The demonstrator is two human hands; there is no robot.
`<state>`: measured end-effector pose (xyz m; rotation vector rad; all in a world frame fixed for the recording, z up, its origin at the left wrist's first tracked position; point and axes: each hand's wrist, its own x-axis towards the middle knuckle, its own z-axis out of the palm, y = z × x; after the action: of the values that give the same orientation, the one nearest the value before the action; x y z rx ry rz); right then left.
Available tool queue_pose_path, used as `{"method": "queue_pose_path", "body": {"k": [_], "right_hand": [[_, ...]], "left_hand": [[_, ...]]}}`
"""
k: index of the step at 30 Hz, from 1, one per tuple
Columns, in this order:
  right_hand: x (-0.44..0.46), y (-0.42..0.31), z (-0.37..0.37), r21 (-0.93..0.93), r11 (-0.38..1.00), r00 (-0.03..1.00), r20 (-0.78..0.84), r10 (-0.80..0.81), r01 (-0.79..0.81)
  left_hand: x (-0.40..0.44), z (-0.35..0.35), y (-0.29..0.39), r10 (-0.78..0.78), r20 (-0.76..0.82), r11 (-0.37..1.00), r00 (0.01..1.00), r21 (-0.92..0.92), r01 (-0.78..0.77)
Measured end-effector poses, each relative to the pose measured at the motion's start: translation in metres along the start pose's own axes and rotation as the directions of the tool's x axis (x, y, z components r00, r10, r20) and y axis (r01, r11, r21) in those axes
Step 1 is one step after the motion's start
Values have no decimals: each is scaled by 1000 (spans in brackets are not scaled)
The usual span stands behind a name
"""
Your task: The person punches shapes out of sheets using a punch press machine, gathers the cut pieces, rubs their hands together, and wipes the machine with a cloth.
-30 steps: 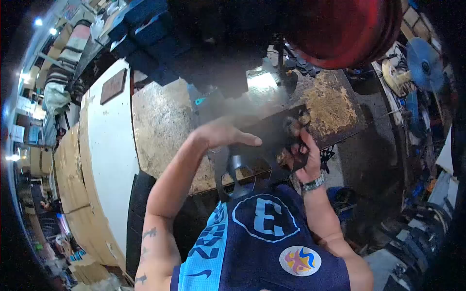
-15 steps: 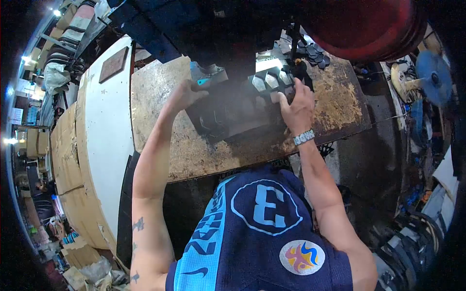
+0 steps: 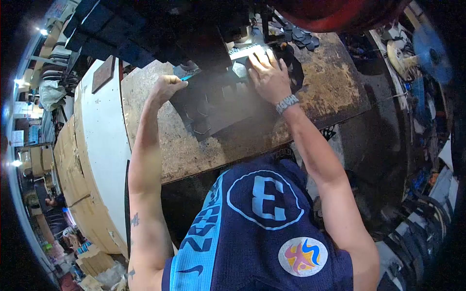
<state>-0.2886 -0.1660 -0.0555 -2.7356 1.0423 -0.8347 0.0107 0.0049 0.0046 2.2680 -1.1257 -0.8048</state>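
A dark flat sheet (image 3: 238, 114) with cut outlines and openings lies on the worn tabletop, under a dark machine head. My left hand (image 3: 166, 88) is at the sheet's left edge, fingers curled and closed; what they hold, if anything, is hidden. A strip of teal (image 3: 190, 75) shows just beyond it. My right hand (image 3: 270, 77), wearing a watch (image 3: 287, 103), stretches its fingers over the sheet's far right part. Its fingertips reach the brightly lit strip (image 3: 246, 51), and pale angular shapes (image 3: 239, 69) show beside them.
Overhead are a dark block-like machine body (image 3: 116, 36) and a large red round part (image 3: 340, 14). Several dark cut pieces (image 3: 301, 39) are piled at the back of the worn table (image 3: 335, 82). A white board (image 3: 104, 106) stands at left, a blue fan (image 3: 433, 57) at right.
My left hand has moved left and its fingers have curled in. My right hand has moved left and farther forward, fingers now stretched over the lit area. The whole view has shifted slightly.
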Motion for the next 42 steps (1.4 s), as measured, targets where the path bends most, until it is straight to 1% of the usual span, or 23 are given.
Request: {"method": "queue_pose_path", "body": {"k": [3,5,6,7,9,10,11,13,14,16,17,18,19,21,23,24,25,28,31,36,39,40,42], "right_hand": [[8,12,4,7,999,999,-43,-32,33],[17,23,-7,207,978,998,55,9,-20],[18,22,-17,172,983,997,69,47,-58],[15,29,-14,181,972,984,128,127,-149],[13,37,-17,255,957,988,109,113,-138],[17,41,-19,266,956,989,116,96,-124],[19,44,-20,301,947,993,66,94,-110],[27,52,-28,368,928,997,69,41,-64],[36,54,-29,370,928,998,63,32,-53],[44,49,-34,309,948,994,96,50,-78],[50,52,-20,330,941,992,121,31,-69],[51,41,-23,245,964,984,162,67,-106],[55,34,-29,154,979,976,193,105,-136],[43,31,-32,203,975,983,171,60,-95],[29,21,-45,218,969,993,-15,-116,117],[22,12,-44,186,981,971,220,-95,54],[9,3,-39,261,947,978,48,-205,186],[-9,-2,-31,115,967,969,75,-235,226],[-7,1,-25,111,973,976,54,-211,204],[-5,3,-27,110,980,976,120,-181,168],[0,9,-19,43,976,975,61,-215,212],[2,10,-19,37,979,975,87,-205,203],[7,12,-19,57,982,977,101,-187,182]], "left_hand": [[2,-3,7,66,30,997,997,47,-68],[-3,-1,8,83,29,996,996,18,-83],[-5,-1,8,94,20,995,995,-17,-94],[-5,1,7,97,21,995,995,-13,-97],[-8,8,8,78,-4,997,997,-29,-78],[-13,11,15,47,-19,997,999,61,-45],[-17,13,17,41,-19,998,999,58,-40],[-17,12,22,13,61,998,998,59,-16],[-21,13,20,101,26,994,995,27,-102],[-18,11,12,89,-18,996,996,9,-88],[-16,11,6,82,-46,997,996,-7,-83],[-12,7,2,83,-16,995,996,-57,-84],[-10,5,-2,-7,-39,998,999,-66,4],[-14,-2,-3,-53,-15,991,998,-122,51],[-11,-2,-6,-38,-31,991,999,-129,33],[-12,0,-11,-33,-30,991,999,-134,29],[-10,2,-16,-33,-29,990,999,-135,28],[-6,1,-22,-14,-3,985,1000,-174,13],[-8,0,-24,-59,-3,985,998,-164,57],[-6,2,-26,-71,14,950,997,-304,72],[-7,1,-22,-81,15,937,997,-341,81],[-8,-2,-18,-85,5,953,996,-291,82],[-6,-3,-16,-91,15,948,996,-306,91]]}}
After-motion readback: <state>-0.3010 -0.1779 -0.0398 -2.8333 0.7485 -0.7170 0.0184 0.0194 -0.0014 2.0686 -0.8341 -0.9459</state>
